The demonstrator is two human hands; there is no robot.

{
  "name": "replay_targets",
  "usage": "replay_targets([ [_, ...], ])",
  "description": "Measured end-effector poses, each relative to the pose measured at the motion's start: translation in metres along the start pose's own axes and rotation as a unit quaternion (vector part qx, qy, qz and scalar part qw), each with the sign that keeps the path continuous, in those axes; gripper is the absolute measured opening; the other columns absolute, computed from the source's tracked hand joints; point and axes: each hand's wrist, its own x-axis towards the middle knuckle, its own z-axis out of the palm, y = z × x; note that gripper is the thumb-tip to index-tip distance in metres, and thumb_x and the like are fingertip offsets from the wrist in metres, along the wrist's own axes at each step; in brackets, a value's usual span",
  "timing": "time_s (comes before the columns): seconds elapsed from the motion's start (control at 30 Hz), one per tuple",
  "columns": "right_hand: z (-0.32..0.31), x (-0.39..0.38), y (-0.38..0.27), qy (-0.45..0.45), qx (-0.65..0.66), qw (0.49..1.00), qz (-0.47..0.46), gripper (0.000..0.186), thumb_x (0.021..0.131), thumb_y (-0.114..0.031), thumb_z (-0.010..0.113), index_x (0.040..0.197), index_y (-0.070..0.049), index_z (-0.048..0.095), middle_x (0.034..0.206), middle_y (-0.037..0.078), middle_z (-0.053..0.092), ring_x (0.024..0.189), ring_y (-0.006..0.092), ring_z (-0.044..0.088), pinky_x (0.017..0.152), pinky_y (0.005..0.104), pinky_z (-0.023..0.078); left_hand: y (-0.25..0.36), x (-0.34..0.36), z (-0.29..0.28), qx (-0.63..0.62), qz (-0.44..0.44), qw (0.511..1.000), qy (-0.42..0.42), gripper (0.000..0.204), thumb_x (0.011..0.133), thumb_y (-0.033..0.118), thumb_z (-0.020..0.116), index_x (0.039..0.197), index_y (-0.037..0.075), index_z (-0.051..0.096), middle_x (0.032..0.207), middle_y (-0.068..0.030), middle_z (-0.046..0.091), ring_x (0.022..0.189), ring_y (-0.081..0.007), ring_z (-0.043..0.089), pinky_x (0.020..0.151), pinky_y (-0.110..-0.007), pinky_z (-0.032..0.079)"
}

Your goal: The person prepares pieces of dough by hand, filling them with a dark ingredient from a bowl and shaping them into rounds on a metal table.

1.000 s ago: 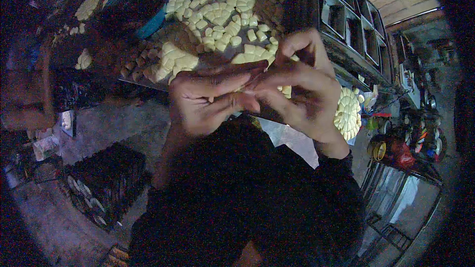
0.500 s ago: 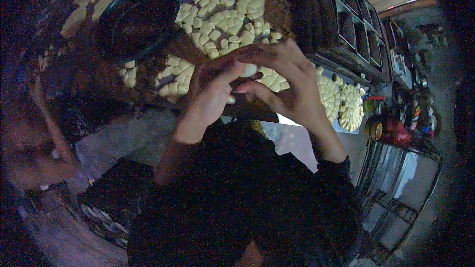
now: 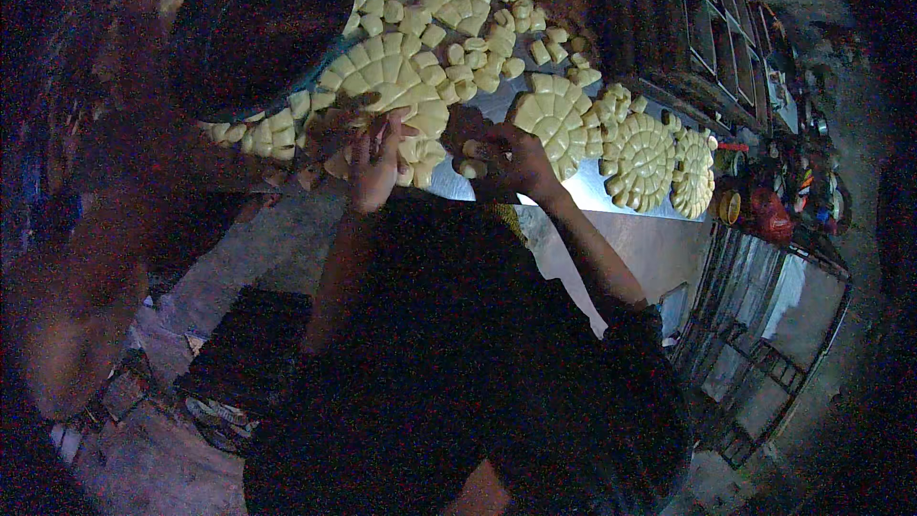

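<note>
Pale dough pieces cover the metal table in front of me, some packed into round, flower-like clusters. My left hand (image 3: 379, 162) is open, its fingers stretched over the near edge of a big dough cluster (image 3: 387, 76). To its right, my right hand (image 3: 523, 161) reaches low over the table with bent fingers closed at a small dough piece (image 3: 472, 149); shadow hides part of the grip. Beside that hand sits another round dough cluster (image 3: 552, 119).
A large dark basin (image 3: 277, 29) stands at the far left. Another person's arm (image 3: 81, 296) shows on the left. A dark wooden rack (image 3: 702, 38) borders the table at the far right. More dough clusters (image 3: 640, 161) lie along the right table edge.
My hands, raised close together with pale dough at the fingers, have lowered to the table and moved apart. The view has shifted, and the other person's hand no longer shows at the basin.
</note>
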Motion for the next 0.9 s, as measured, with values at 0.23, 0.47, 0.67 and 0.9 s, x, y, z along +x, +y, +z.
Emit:
replay_targets([
  [0.23, -0.019, 0.009, -0.034, 0.006, -0.139, 0.977, -0.16, 0.036, 0.089, -0.022, 0.06, 0.125, -0.012, 0.06, 0.128, 0.013, 0.059, 0.115, 0.0345, 0.058, 0.095, 0.0449, 0.049, -0.013, 0.004, -0.019, 0.024, 0.059, 0.996, 0.07, 0.041, 0.104, 0.041, 0.043, 0.125, 0.01, 0.06, 0.095, -0.0016, 0.066, 0.072, -0.0057, 0.053, 0.061, -0.021, 0.044],
  [0.47, -0.014, 0.07, 0.014, 0.101, -0.022, 0.989, -0.103, 0.02, 0.084, -0.009, 0.073, 0.102, -0.001, 0.068, 0.094, 0.014, 0.07, 0.079, 0.0235, 0.064, 0.076, 0.0335, 0.051, 0.018, -0.016, 0.027, 0.096, 0.081, 0.989, 0.082, 0.037, 0.103, 0.033, 0.048, 0.124, 0.006, 0.06, 0.099, -0.0035, 0.067, 0.084, -0.0082, 0.059, 0.066, -0.022, 0.048],
  [0.67, -0.073, 0.002, -0.022, 0.024, 0.361, 0.932, -0.02, 0.018, 0.089, -0.006, 0.069, 0.107, 0.0, 0.068, 0.098, 0.005, 0.068, 0.084, 0.0108, 0.06, 0.082, 0.0276, 0.049, 0.033, -0.041, 0.102, -0.024, 0.172, 0.973, 0.153, 0.028, 0.1, 0.019, 0.054, 0.122, 0.002, 0.059, 0.105, -0.004, 0.067, 0.094, -0.0114, 0.062, 0.077, -0.024, 0.051],
  [0.9, -0.121, -0.048, -0.041, 0.048, 0.329, 0.933, -0.14, 0.017, 0.084, -0.005, 0.074, 0.101, -0.003, 0.072, 0.092, 0.004, 0.069, 0.083, 0.0113, 0.063, 0.077, 0.0265, 0.051, 0.092, -0.071, 0.187, -0.037, 0.256, 0.951, 0.171, 0.025, 0.09, 0.008, 0.068, 0.113, 0.001, 0.06, 0.101, -0.0065, 0.066, 0.087, -0.0092, 0.061, 0.078, -0.024, 0.049],
])
